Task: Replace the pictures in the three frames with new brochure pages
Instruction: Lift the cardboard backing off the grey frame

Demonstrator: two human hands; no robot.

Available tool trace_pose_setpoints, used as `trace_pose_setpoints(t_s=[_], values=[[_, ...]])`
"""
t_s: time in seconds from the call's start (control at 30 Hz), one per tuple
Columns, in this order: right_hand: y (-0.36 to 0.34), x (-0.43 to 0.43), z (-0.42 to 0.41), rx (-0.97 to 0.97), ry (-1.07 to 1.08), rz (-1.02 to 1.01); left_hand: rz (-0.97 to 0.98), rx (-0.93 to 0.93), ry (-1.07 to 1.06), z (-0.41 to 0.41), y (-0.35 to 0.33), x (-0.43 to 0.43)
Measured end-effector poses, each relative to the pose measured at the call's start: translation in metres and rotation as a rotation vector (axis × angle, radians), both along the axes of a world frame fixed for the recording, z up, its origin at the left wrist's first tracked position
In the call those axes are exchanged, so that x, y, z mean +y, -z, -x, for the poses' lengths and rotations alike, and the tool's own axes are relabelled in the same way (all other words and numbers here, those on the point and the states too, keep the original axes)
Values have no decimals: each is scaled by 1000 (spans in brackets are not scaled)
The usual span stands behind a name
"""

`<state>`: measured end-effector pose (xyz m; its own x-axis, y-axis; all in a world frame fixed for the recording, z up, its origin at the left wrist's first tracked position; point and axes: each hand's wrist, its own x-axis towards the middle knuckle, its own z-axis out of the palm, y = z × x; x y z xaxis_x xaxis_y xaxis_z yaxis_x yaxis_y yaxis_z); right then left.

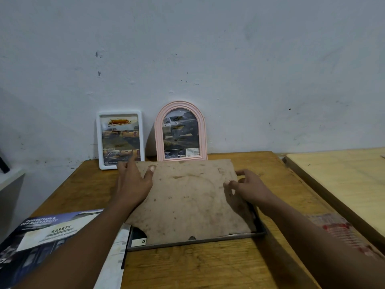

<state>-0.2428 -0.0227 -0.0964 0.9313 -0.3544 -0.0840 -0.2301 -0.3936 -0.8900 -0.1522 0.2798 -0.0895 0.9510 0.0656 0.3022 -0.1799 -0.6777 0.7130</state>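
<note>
A large grey frame (193, 243) lies face down on the wooden table (208, 268). A stained brown backing board (187, 201) rests on it, slightly askew, with a dark brochure page showing at its lower left corner. My left hand (133, 182) grips the board's far left edge, thumb on top. My right hand (248, 186) touches the board's right edge with fingers spread. A white rectangular frame (120, 139) and a pink arched frame (180, 131) stand against the wall, each holding a truck picture.
An open brochure (48, 236) with a "SAFETY" heading lies at the table's left front edge. A second, paler table (343, 180) stands to the right. A red and white patterned item (341, 232) lies at the right edge. The wall is close behind.
</note>
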Motion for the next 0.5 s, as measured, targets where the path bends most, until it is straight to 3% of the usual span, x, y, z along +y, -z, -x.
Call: trace_pose_setpoints(t_s=[0.23,0.5], values=[[4,25,3,-89,-43,-257,18,3,-65,-1,-8,17],[-21,17,4,-163,51,-138,19,85,100,6,-18,21]])
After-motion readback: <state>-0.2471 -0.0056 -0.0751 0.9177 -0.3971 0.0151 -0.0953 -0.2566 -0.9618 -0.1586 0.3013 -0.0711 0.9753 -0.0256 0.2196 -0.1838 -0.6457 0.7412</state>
